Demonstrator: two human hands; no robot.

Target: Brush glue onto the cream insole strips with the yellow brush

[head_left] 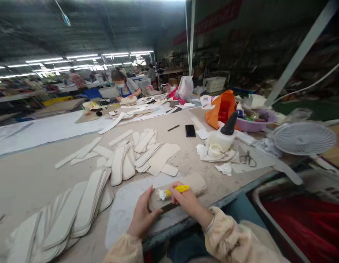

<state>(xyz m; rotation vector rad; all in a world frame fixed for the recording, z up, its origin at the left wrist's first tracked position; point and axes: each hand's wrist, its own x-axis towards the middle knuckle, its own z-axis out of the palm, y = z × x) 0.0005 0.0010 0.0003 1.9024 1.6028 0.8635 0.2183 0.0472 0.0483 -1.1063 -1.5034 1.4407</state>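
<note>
My right hand (189, 202) is closed round a yellow-handled brush (177, 189) whose white, glue-laden bristles rest on a beige piece (195, 181) lying at the table's near edge. My left hand (142, 215) grips the left end of that piece, thumb on top and fingers curled under it. The piece lies on a pale work mat (125, 204). To the left, several long beige pieces (76, 212) are fanned in an overlapping row. More cut pieces (136, 153) lie scattered in the middle of the table.
A white glue bottle with a dark cone tip (223, 137) stands on rags, scissors (247, 159) beside it. A black phone (190, 130), an orange bag (222, 107), a purple basin (255, 122) and a small fan (303, 138) lie to the right. Another person (124, 87) works at the far end.
</note>
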